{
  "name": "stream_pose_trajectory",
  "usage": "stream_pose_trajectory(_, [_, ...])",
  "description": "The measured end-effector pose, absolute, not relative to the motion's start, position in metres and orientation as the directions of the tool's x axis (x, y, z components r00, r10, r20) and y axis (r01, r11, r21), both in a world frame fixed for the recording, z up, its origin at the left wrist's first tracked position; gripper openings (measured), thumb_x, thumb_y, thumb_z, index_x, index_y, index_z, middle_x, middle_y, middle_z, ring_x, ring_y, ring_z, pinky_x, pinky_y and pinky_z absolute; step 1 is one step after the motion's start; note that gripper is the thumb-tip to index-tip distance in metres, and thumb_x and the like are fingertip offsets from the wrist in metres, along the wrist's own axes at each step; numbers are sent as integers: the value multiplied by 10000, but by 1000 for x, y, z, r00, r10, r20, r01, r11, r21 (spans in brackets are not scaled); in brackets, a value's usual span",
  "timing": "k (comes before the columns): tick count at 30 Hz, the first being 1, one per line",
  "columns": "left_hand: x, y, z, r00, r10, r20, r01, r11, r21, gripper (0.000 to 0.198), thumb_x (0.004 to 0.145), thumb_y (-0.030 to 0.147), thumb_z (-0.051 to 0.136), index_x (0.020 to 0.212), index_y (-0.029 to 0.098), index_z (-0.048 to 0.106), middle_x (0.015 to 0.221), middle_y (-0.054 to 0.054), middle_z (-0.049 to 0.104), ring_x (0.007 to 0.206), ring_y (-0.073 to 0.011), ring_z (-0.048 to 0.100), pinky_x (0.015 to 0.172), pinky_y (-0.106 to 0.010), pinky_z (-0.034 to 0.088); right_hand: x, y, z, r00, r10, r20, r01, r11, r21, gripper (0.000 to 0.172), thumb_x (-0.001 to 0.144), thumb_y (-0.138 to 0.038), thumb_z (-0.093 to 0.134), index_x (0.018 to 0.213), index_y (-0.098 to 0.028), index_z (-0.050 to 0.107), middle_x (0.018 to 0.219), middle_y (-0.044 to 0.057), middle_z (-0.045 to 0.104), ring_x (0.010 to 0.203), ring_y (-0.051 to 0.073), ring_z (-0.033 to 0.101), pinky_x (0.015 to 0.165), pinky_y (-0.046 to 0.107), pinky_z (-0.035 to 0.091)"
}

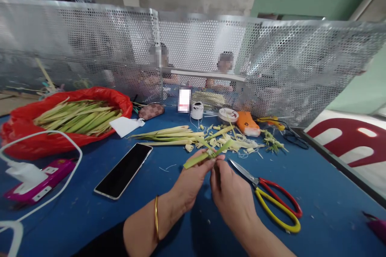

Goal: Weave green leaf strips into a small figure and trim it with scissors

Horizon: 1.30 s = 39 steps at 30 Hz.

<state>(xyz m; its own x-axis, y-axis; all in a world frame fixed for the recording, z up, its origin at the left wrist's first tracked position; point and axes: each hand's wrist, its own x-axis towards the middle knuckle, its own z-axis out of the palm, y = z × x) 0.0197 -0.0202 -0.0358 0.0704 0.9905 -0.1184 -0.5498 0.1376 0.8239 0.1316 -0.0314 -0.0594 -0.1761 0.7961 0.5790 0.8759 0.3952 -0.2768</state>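
Both my hands meet over the middle of the blue table, fingers closed around a small bundle of folded green leaf strips (195,160). My left hand (193,178), with a gold bangle at its wrist, pinches the strips from the left. On the right, my right hand (227,184) pinches the base of the same piece; its fingertips are partly hidden. Beside it lie scissors (256,182) with one red and one yellow handle. Behind the hands are a pile of long pale-green leaf strips (169,134) and a scatter of cut scraps (223,140).
A red plastic bag (22,144) of long leaves stands at the left. Nearby are a phone (124,172), a magenta power strip (57,172) with a white cable, a ball of white string (197,111) and an orange packet (247,122). A perforated metal screen (199,40) closes the back.
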Motion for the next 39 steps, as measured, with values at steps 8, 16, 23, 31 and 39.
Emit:
stream_pose_trajectory(8, [22, -19, -42, 81, 986, -144, -547, 165, 821, 269, 679, 266, 782, 927, 181, 723, 993, -67, 731, 1084, -212, 611, 1015, -342, 409, 139, -31, -53, -168, 846, 507, 754, 441, -487, 255, 964, -281, 359, 841, -200, 567, 732, 65, 666, 615, 179, 627, 536, 249, 391])
stream_pose_trajectory(16, [25, -18, -47, 70, 963, -259, -649, 241, 721, 192, 696, 201, 754, 871, 127, 725, 867, -76, 742, 862, -177, 684, 896, -289, 492, 140, -34, -59, -190, 889, 416, 514, 451, -729, 238, 945, -271, 409, 753, -206, 535, 660, 7, 549, 582, 137, 520, 581, 239, 406])
stream_pose_trajectory(23, [23, -19, -44, 85, 923, -376, -624, 343, 702, 146, 769, 170, 672, 897, 115, 716, 743, -82, 735, 757, -168, 690, 740, -249, 513, 136, -36, -67, -173, 914, 368, 488, 404, -774, 266, 940, -286, 418, 726, -205, 552, 620, -3, 543, 556, 134, 505, 550, 238, 397])
stream_pose_trajectory(31, [28, -21, -48, 182, 958, -222, -589, 287, 756, 227, 753, 249, 699, 945, 131, 725, 898, -86, 739, 658, -121, 603, 564, -225, 404, 139, -37, -68, -85, 927, 365, 456, 362, -813, 275, 942, -314, 410, 686, -223, 455, 656, 5, 552, 584, 134, 499, 560, 243, 397])
stream_pose_trajectory(39, [29, -23, -51, 177, 963, -202, -576, 268, 772, 305, 736, 273, 701, 1001, 126, 730, 880, -96, 740, 602, -122, 569, 512, -237, 349, 141, -36, -70, -131, 923, 362, 442, 382, -812, 272, 941, -288, 409, 681, -223, 451, 673, 11, 550, 597, 140, 508, 563, 257, 395])
